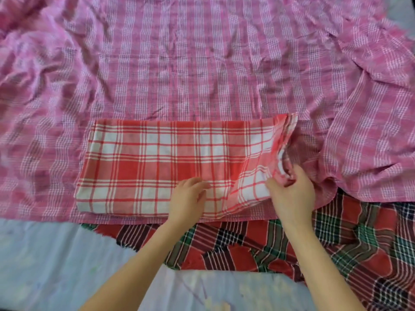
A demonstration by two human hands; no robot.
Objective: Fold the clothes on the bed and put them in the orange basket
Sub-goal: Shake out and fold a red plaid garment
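Two hands on red-and-white checked cloth (157,167), folded into a band atop pink checked cloth (202,63) (spread wide, rumpled at sides). Left hand (188,198): relaxed fingers pressing near edge. Right hand (292,194): pinching raised right end. Nearer, dark tartan cloth (336,243).

Both bare forearms reach in from the near edge of the bed (40,261), slanting toward each other. The left hand (187,199) lies palm down, its fingers (199,182) loosely bent and their tips resting on the red-and-white checked cloth (157,162). Just beside it, the right hand (292,195) is also palm down, thumb and fingers curled, pinching a lifted fold of that cloth.
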